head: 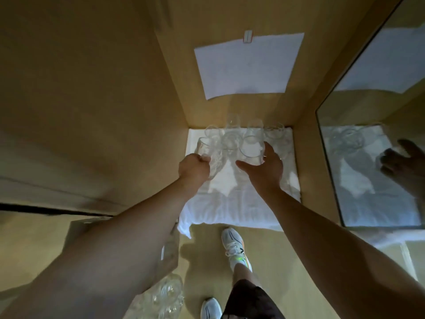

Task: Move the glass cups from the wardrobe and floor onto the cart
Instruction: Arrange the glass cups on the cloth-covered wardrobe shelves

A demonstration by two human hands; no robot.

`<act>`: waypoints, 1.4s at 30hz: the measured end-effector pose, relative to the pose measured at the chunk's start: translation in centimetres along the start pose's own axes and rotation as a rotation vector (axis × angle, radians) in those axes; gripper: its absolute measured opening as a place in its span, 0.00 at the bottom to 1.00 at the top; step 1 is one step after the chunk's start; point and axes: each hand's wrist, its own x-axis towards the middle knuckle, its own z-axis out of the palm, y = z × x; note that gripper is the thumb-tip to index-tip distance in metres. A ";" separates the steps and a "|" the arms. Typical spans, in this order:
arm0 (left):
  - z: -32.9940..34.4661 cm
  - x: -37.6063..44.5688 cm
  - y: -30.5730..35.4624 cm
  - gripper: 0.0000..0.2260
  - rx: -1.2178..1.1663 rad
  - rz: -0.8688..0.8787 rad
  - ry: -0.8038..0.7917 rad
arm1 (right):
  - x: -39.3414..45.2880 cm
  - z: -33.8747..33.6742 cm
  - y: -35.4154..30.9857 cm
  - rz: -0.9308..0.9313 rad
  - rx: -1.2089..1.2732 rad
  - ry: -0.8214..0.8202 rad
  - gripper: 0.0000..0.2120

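Cups (243,134) mostly sit in the wardrobe on a towel (241,203), left hand (194,170) gripping one, right hand (264,168) wrapped round another, more on the floor, cart unseen.

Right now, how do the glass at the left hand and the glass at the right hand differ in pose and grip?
The left-hand glass is tilted, its mouth leaning left, while the right-hand glass shows its round rim facing up. The left hand is curled tight round its glass; the right hand cups its glass with spread fingers and thumb. Both are clear glass, above the white cloth inside the wardrobe.
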 end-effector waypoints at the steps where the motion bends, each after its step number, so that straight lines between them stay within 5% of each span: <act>1: -0.7 -1.1 0.3 0.14 -0.057 0.015 0.005 | -0.5 -0.8 -0.8 -0.026 0.008 0.010 0.41; 14: -13.1 -16.1 8.0 0.14 -0.743 0.172 -0.050 | -10.0 -12.2 -13.9 -0.200 0.278 0.066 0.33; 18: -16.2 -20.2 8.4 0.07 -0.771 0.270 -0.042 | -14.0 -15.8 -17.5 -0.276 0.299 0.153 0.35; 27: -20.2 -28.5 9.5 0.10 -0.846 0.476 -0.033 | -20.1 -22.5 -22.5 -0.371 0.326 0.289 0.32; 42: -17.6 -43.8 9.6 0.06 -0.831 0.629 -0.040 | -28.1 -34.9 -20.6 -0.447 0.302 0.278 0.33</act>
